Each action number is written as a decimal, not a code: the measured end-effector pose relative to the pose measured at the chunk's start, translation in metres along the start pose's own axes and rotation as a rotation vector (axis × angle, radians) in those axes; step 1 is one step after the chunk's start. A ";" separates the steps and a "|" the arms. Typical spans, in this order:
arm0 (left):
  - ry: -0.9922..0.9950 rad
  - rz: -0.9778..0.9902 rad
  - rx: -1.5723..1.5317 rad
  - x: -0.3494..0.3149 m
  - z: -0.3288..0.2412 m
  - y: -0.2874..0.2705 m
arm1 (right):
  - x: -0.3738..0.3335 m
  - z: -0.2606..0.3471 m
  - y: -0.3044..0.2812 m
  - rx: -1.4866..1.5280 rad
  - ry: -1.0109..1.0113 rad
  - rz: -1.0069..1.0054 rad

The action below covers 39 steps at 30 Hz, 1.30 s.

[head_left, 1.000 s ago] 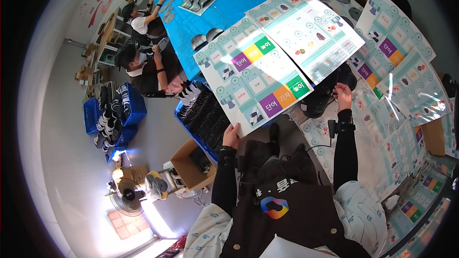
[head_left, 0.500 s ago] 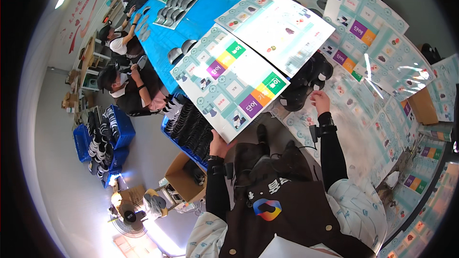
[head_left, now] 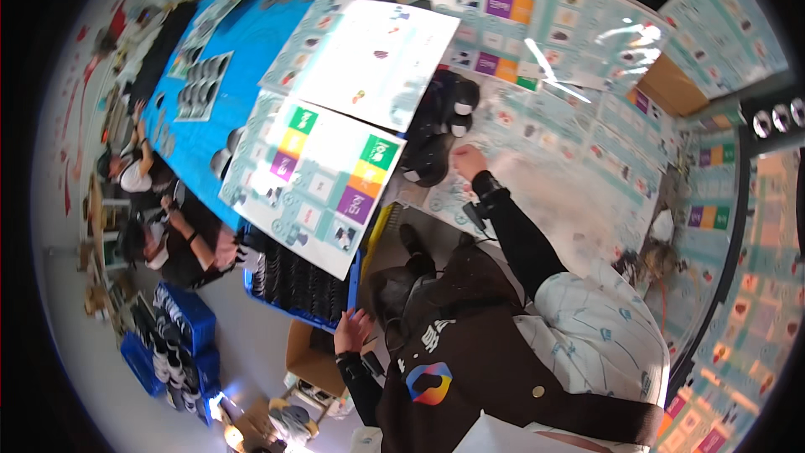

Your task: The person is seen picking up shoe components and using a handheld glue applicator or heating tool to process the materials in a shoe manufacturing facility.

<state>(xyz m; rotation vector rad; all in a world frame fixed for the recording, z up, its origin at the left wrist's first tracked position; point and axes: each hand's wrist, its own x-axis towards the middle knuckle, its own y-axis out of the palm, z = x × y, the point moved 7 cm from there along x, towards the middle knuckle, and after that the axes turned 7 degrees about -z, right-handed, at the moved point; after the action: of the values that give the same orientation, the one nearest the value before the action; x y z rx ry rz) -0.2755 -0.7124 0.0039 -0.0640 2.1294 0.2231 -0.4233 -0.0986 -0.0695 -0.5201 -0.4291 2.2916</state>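
My left hand is held low beside the blue crate, its fingers apart and nothing in it. Above that crate lies a printed card sheet with purple, orange and green blocks, its near corner overhanging the crate. Another white printed sheet adjoins it farther off. My right hand is over the near edge of the sheet-covered worktable, fingers curled in; anything inside them is hidden. Just left of it sits a pile of black rounded pieces with pale patches.
Dark curved pieces fill the crate. A blue-topped table runs away to the far left, where several people work. More printed sheets lean behind the worktable. A cardboard box and stacked blue bins stand on the left.
My left hand has let go of the near printed sheet's corner and drawn back toward me. My view has turned right; my right hand stays by the black pieces.
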 end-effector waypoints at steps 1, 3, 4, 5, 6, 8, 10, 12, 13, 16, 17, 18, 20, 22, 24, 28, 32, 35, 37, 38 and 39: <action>-0.008 0.012 0.014 0.002 0.004 0.005 | -0.002 0.002 0.002 0.026 -0.001 -0.011; -0.012 0.037 0.013 0.005 0.015 0.008 | -0.003 -0.001 -0.002 -0.004 0.039 -0.002; -0.033 0.014 0.011 0.008 0.017 0.014 | -0.004 -0.002 -0.002 -0.037 0.073 0.017; -0.035 0.016 0.015 0.011 0.016 0.022 | -0.005 0.000 -0.003 -0.037 0.076 0.014; -0.002 0.025 0.075 0.010 0.015 0.029 | -0.008 0.003 0.002 -0.165 0.051 0.072; 0.028 -0.050 0.205 0.001 -0.004 0.065 | -0.007 -0.015 0.009 -0.334 0.078 0.177; 0.049 -0.046 0.255 -0.006 -0.010 0.083 | -0.016 0.001 0.004 -0.313 0.011 0.008; 0.069 -0.072 0.284 -0.013 -0.011 0.083 | -0.046 0.047 -0.011 -0.205 -0.137 -0.229; 0.076 -0.055 0.281 -0.016 -0.009 0.082 | -0.057 0.068 -0.009 -0.202 -0.141 -0.202; 0.113 0.005 0.309 -0.019 -0.020 0.098 | -0.084 0.123 -0.016 -0.368 -0.714 -0.169; 0.146 0.028 0.318 -0.020 -0.025 0.106 | -0.086 0.124 -0.018 -0.366 -0.718 -0.165; 0.173 0.047 0.355 -0.023 -0.031 0.111 | -0.097 0.129 -0.018 -0.343 -0.814 -0.163; 0.178 0.065 0.372 -0.031 -0.045 0.130 | -0.119 0.140 -0.010 -0.346 -1.072 -0.162; 0.179 0.080 0.389 -0.031 -0.049 0.141 | -0.129 0.147 0.006 -0.499 -1.167 -0.060; 0.196 0.156 0.478 -0.027 -0.053 0.154 | -0.129 0.149 0.031 -0.750 -1.245 0.047; 0.188 0.266 0.513 -0.024 -0.050 0.165 | -0.125 0.162 0.055 -0.903 -1.388 0.055; 0.184 0.361 0.518 -0.011 -0.049 0.167 | -0.128 0.170 0.066 -0.944 -1.601 -0.023; 0.168 0.406 0.555 0.002 -0.048 0.165 | -0.143 0.168 0.067 -0.848 -1.531 0.046; 0.155 0.420 0.555 0.023 -0.036 0.155 | -0.170 0.183 0.049 -0.715 -1.397 -0.049; 0.309 0.362 0.719 0.044 -0.036 0.156 | -0.175 0.187 0.035 -0.631 -1.262 -0.060; 0.467 0.305 0.879 0.060 -0.035 0.157 | -0.179 0.189 0.019 -0.546 -1.123 -0.076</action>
<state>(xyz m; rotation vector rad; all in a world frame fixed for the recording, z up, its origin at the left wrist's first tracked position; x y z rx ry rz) -0.3579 -0.5623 -0.0071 0.7889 2.5081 -0.6174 -0.4099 -0.2694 0.1276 0.6090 -1.5850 2.1744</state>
